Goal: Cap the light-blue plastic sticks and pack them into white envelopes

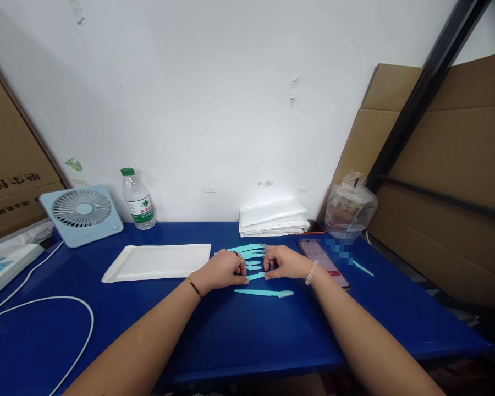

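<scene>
Several teal eyebrow razors (pixel 251 247) lie in a column on the blue table in front of me, roughly side by side. My left hand (pixel 226 269) is closed, with thumb and fingertips on the handle end of one eyebrow razor (pixel 256 276). At that razor's other end, my right hand (pixel 278 262) is closed with its fingertips on it. My fingers partly cover it and the razors behind. Closer to me, a single eyebrow razor (pixel 264 293) lies apart from both hands, its head to the right. A white padded envelope (pixel 160 261) lies left of my left hand.
A stack of white envelopes (pixel 272 217) stands by the wall. At right are a lit phone (pixel 325 264), another razor (pixel 363 268) and a bagged drink cup (pixel 348 206). At left are a blue fan (pixel 82 212), a water bottle (pixel 138 201) and a white cable (pixel 91 319).
</scene>
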Tool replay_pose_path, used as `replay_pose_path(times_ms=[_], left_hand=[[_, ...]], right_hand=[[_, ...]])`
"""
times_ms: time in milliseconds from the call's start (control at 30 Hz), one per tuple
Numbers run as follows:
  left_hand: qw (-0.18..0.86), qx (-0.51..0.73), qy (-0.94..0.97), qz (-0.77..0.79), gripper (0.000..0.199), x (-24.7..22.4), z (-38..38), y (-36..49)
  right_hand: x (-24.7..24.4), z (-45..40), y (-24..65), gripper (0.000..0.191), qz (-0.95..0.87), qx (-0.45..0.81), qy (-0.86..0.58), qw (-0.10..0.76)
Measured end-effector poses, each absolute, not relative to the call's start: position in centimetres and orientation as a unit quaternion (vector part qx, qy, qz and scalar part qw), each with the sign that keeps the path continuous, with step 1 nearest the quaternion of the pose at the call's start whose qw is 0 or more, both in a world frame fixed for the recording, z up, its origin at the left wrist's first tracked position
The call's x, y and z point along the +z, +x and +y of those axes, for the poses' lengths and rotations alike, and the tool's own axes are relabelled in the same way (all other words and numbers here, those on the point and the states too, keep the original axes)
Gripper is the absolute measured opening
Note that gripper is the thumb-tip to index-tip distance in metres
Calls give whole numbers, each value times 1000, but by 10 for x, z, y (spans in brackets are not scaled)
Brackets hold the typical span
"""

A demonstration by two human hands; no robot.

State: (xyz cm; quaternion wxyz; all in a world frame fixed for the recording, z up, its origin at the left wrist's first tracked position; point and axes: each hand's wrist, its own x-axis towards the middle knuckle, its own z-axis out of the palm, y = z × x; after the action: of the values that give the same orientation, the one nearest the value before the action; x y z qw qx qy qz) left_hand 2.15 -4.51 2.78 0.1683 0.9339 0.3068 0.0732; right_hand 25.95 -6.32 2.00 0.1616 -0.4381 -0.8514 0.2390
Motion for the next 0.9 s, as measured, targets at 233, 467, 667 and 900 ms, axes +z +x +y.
replay_pose_path(times_ms=[233,467,667,900], left_hand=[[96,108,933,329,16,27,-35,17],[83,160,900,398,29,33,-29,12],[174,74,947,259,37,31,-61,31],[120,70,942,306,17,26,-61,31]], right_hand=[[21,-62,260,15,-851,227,-438,179],[29,-57,280,11,-796,153,-521,266],[40,-62,290,19,-792,171,-520,269],[43,-72,280,34,-816,333,-450,148]])
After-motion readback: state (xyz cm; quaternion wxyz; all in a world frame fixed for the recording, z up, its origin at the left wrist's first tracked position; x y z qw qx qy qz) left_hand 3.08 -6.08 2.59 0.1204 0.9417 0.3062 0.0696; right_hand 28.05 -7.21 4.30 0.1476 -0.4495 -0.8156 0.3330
